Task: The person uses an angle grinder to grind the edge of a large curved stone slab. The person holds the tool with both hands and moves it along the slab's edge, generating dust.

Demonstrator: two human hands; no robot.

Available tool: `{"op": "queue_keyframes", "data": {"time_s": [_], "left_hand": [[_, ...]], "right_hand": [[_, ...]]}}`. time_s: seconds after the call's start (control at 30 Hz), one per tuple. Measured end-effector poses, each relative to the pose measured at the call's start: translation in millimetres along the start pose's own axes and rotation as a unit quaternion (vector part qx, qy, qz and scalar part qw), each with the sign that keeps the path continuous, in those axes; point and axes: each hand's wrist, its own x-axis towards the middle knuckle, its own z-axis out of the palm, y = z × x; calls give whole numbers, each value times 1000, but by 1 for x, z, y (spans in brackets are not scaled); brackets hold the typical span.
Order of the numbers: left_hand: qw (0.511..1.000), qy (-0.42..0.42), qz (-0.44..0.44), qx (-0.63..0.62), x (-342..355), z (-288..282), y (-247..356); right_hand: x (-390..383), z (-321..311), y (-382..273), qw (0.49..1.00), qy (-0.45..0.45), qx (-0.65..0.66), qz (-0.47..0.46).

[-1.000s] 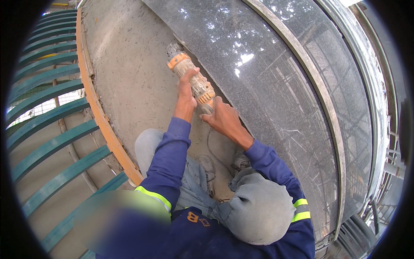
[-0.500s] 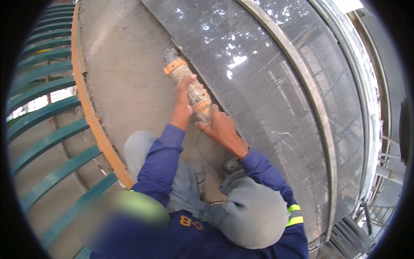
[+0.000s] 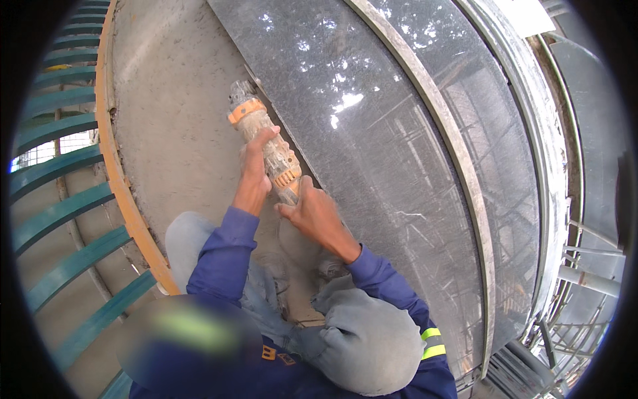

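A dust-caked, cylindrical power tool with orange bands, looking like an angle grinder (image 3: 280,158), lies slantwise beside the left edge of a dark glossy panel (image 3: 379,153). My left hand (image 3: 252,174) is wrapped round the middle of its body from the left, thumb on top. Farther back, my right hand (image 3: 318,216) grips the tool's near end, close to the panel edge. The tool's far end rests by a thin strip at that edge; I cannot tell whether it touches. Its underside is hidden.
Dusty grey concrete (image 3: 159,100) extends left of the tool, bordered by an orange rail (image 3: 119,179) and curved green bars (image 3: 63,216). A pale metal strip (image 3: 458,149) crosses the panel. My bent knees (image 3: 372,339) are close below my hands. Metal poles (image 3: 588,279) stand far right.
The whole scene has shifted left in the picture. Both hands keep their grip, and the tool stays at about the same place along the panel edge.
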Motion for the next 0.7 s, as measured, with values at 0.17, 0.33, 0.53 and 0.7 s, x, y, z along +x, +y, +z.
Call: {"op": "queue_keyframes", "data": {"time_s": [0.17, 0.33, 0.53, 0.7], "left_hand": [[1000, -9, -7, -13, 12, -5, 0], [1000, 17, -8, -19, 2, -1, 1], [999, 0, -28, -41, -12, 6, 2], [999, 1, -33, -33, -8, 4, 2]], "right_hand": [[8, 0, 1, 1000, -10, 5, 0], [5, -3, -2, 1000, -26, 9, 7], [-5, -11, -3, 1000, -15, -15, -4], [-7, -15, -12, 999, -33, -6, 17]]}}
